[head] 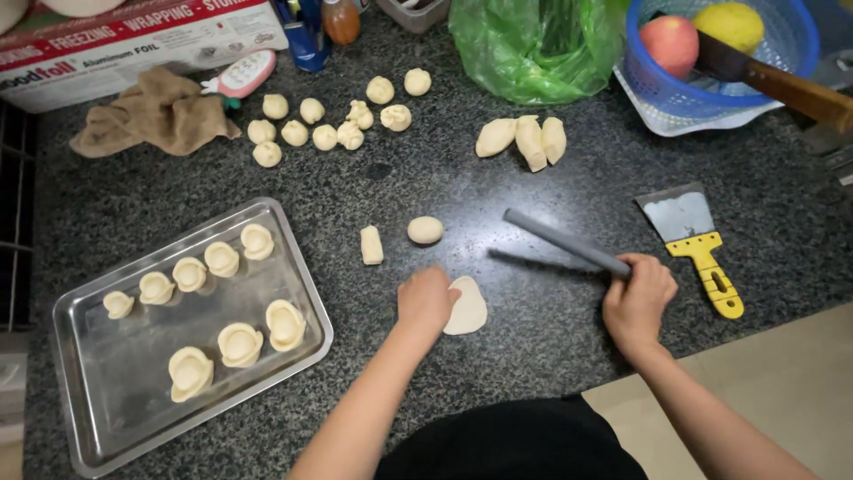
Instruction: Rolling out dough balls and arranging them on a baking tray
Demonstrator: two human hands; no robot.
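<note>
Two hands: flat dough disc (467, 306), grey rod (564, 242).

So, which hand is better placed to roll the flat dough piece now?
The right hand: it already grips the grey rolling rod. The left hand rests on the flat dough piece, holding it.

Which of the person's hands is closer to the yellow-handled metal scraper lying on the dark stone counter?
The right hand. It grips a grey rolling rod just left of the yellow-handled metal scraper. The left hand is farther left, pressing a flat round piece of dough.
</note>
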